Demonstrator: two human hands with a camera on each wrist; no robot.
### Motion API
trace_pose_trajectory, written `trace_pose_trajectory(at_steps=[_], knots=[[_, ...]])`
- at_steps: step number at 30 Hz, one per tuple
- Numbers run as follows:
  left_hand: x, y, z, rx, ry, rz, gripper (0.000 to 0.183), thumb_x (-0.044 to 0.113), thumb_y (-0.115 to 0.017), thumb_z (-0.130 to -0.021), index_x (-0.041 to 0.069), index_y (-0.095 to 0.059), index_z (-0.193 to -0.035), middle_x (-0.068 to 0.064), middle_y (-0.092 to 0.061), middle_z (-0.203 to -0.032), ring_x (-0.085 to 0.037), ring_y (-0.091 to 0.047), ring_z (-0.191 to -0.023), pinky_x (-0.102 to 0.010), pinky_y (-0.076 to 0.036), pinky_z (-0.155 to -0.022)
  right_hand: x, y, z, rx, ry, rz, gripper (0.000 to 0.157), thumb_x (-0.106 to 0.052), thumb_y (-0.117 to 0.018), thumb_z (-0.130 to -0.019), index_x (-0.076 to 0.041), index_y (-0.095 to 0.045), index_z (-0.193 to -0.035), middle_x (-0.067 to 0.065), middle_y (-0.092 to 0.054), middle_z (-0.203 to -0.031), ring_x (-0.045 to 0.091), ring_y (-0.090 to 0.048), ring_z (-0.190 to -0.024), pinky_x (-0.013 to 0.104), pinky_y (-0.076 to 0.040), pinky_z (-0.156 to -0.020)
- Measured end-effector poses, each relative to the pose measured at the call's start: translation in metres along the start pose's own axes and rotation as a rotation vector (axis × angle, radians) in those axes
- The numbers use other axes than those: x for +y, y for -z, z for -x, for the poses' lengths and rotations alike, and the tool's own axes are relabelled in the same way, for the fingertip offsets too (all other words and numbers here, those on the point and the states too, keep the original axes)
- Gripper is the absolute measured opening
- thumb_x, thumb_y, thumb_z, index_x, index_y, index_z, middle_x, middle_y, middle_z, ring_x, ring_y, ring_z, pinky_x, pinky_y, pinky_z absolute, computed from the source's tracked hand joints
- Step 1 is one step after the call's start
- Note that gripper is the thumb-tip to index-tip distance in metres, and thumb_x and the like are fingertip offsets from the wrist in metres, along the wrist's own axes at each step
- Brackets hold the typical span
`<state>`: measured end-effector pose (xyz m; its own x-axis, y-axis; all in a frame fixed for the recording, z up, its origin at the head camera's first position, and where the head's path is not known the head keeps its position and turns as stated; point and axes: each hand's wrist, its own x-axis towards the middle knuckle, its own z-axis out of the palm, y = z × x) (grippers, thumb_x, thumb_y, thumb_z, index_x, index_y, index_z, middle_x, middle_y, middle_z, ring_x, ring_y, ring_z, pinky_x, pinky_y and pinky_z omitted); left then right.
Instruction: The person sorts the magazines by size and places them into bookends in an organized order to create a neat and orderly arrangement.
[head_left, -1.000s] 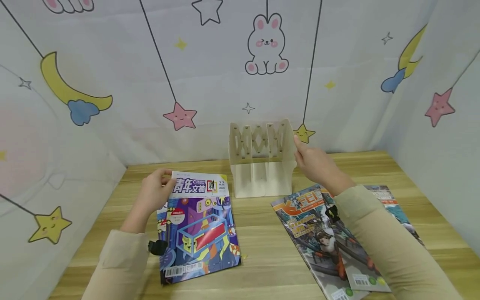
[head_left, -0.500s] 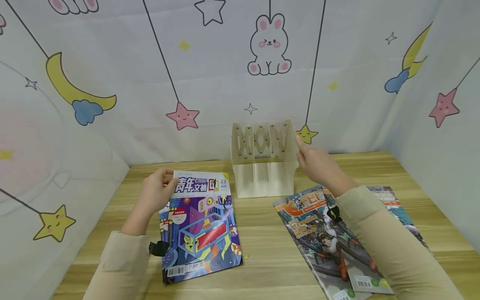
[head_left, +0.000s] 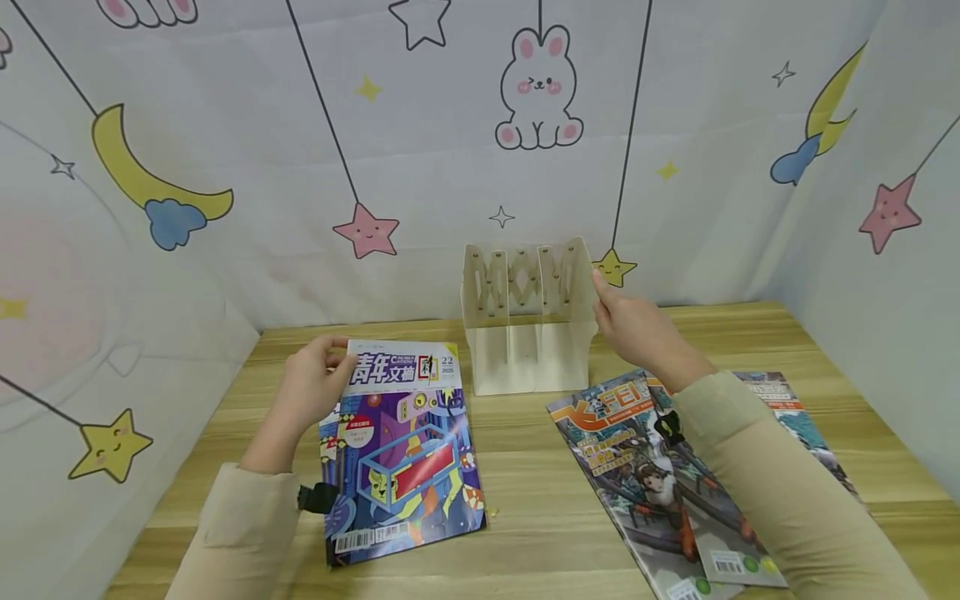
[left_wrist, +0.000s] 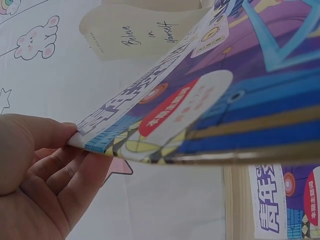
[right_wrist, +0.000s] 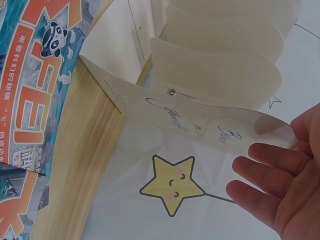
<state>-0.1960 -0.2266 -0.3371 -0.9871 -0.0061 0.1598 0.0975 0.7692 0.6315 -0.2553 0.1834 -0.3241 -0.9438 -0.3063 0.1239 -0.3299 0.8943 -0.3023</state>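
Observation:
My left hand pinches the upper left corner of a purple and blue magazine between thumb and fingers. The left wrist view shows that magazine lifted and slanting, with a second magazine of the same title lying below it on the table. At the back stands a cream expandable bookend rack with upright dividers and nothing between them. My right hand holds the top edge of its right side panel, thumb on one side and fingers along the outer, handwritten face.
On the right of the wooden table lie several comic magazines with orange titles, overlapping, partly under my right forearm. Behind the rack hangs a white curtain printed with stars, moons and a rabbit; it also closes in both sides.
The head view has shifted slightly. Both hands keep their places, one at the magazine's corner and one at the rack's side panel.

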Motion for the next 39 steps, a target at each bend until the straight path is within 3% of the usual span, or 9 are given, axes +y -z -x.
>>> trace_pose_trajectory(at_steps=[27, 39], knots=[[0.007, 0.005, 0.009, 0.035, -0.049, 0.032, 0.033, 0.017, -0.053, -0.096, -0.004, -0.052, -0.122, -0.026, -0.069, -0.099, -0.026, -0.068, -0.072, -0.031, -0.056, -0.057, 0.003, -0.003, -0.001, 0.004, -0.001, 0.001, 0.056, -0.026, -0.029, -0.104, -0.010, -0.007, -0.153, 0.003, -0.043, -0.054, 0.013, -0.031, -0.040, 0.028, -0.031, -0.044], [0.010, 0.007, 0.013, 0.025, -0.033, 0.054, 0.033, 0.018, -0.053, -0.097, -0.002, -0.051, -0.123, -0.025, -0.069, -0.099, -0.021, -0.066, -0.068, -0.025, -0.053, -0.054, 0.002, -0.003, 0.000, 0.000, -0.015, -0.008, 0.056, -0.026, -0.030, -0.104, -0.010, -0.008, -0.153, 0.004, -0.044, -0.054, 0.013, -0.031, -0.040, 0.028, -0.032, -0.044]])
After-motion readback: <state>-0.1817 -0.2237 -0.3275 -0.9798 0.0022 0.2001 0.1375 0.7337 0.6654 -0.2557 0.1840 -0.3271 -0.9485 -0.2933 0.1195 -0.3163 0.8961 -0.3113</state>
